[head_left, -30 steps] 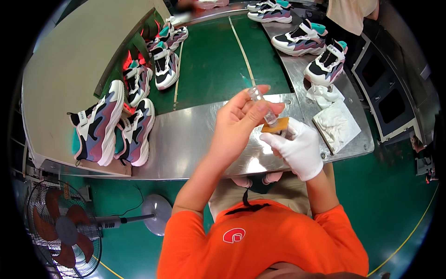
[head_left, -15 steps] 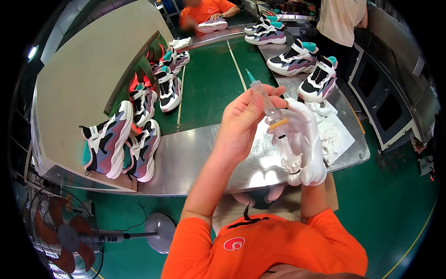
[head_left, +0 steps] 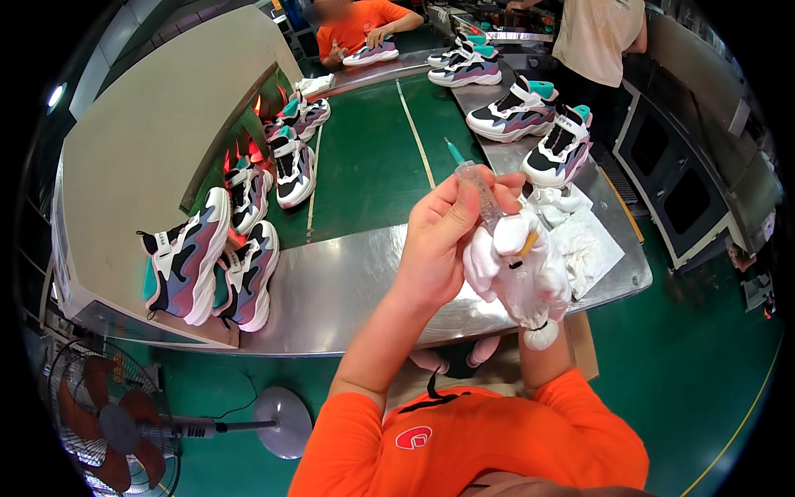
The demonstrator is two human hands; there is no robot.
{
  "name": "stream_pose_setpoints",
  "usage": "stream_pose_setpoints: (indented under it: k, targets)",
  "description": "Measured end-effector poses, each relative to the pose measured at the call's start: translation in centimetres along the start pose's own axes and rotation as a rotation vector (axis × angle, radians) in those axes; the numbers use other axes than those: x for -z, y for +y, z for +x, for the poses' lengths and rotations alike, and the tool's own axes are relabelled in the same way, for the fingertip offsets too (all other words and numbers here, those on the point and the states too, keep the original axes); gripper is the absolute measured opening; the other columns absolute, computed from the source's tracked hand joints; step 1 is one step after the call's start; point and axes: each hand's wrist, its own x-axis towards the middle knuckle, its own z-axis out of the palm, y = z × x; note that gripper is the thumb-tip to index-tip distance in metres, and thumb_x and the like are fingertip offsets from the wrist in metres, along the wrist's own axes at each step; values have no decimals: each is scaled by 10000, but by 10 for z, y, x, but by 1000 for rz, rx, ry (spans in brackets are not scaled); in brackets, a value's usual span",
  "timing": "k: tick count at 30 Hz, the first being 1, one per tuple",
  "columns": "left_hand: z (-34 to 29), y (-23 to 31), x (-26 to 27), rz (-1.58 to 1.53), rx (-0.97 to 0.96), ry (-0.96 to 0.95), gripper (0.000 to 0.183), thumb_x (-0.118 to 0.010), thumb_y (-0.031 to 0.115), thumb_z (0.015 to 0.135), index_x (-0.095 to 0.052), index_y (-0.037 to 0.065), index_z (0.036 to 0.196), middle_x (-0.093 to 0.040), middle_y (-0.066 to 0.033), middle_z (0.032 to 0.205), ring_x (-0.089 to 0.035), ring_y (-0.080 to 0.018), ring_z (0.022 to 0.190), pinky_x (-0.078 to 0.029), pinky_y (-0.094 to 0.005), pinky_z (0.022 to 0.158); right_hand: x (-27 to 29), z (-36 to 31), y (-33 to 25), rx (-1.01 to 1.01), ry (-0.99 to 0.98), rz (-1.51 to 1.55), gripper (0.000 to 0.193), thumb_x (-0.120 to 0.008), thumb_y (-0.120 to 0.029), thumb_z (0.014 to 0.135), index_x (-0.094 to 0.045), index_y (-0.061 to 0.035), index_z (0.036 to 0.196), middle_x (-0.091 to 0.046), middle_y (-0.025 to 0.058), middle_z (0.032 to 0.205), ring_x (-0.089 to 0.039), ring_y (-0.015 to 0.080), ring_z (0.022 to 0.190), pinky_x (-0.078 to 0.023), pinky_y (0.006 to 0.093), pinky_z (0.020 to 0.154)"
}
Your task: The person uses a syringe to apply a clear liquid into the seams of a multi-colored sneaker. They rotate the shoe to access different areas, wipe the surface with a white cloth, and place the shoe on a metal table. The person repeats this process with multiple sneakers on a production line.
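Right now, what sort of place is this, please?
Most likely a shoe factory: matching sneakers on both sides of a green, belt-like surface, and a co-worker beyond its far end handling another shoe.

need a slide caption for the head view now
A bare left hand and white-gloved right hand hold a teal-tipped syringe above a metal table, with sneakers on both sides.

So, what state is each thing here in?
Syringe: held, green tip exposed, pointing away from the person.
Left hand: bare, gripping syringe.
Right hand: gloved, closed around syringe's rear.
White cloth: crumpled.
Right-side shoes: upright.
Floor fan: standing; whether turning, unclear.
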Motion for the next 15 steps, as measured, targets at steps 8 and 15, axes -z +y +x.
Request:
stream_pose_setpoints:
  k: [8,15]
  targets:
    - [5,13,-7,-210,35,-117,349,-536,298,975,-527,19,1183,-632,-111,971,-521,-252,1175,-392,-421,1039,-16,11,-6,-520,357,13,525,-712,-288,800,-518,-55,1228,-554,179,1050,-589,340,900,-528,403,646]
    - [21,25,5,-80,-36,-367,422,-541,311,964,-476,-10,1229,-614,-113,924,-489,-286,1249,-343,-514,1078,-47,14,-23,-153,54,-978,596,-760,-191,704,-503,-79,1230,-532,177,1124,-588,343,938,-515,419,687]
